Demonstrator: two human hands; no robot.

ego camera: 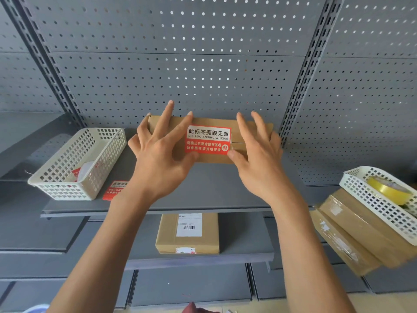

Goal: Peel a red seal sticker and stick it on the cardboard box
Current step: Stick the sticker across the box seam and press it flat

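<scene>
A flat cardboard box [248, 129] lies on the grey shelf, tilted up toward me. A red seal sticker [207, 139] with a white band of black characters sits across the box's flap seam. My left hand [158, 152] rests on the box's left half, fingers spread, thumb touching the sticker's lower left corner. My right hand [257, 159] lies on the right half, its thumb pressing the sticker's lower right corner. More red seal stickers [114, 188] lie in a small stack on the shelf, partly hidden by my left forearm.
A white mesh basket [76, 163] with peeled backing paper stands at the left. Below, a labelled cardboard box [187, 233] lies on the lower shelf. At the right, another white basket [374, 204] holding a yellow tape roll [388, 189] rests on stacked boxes. Pegboard wall behind.
</scene>
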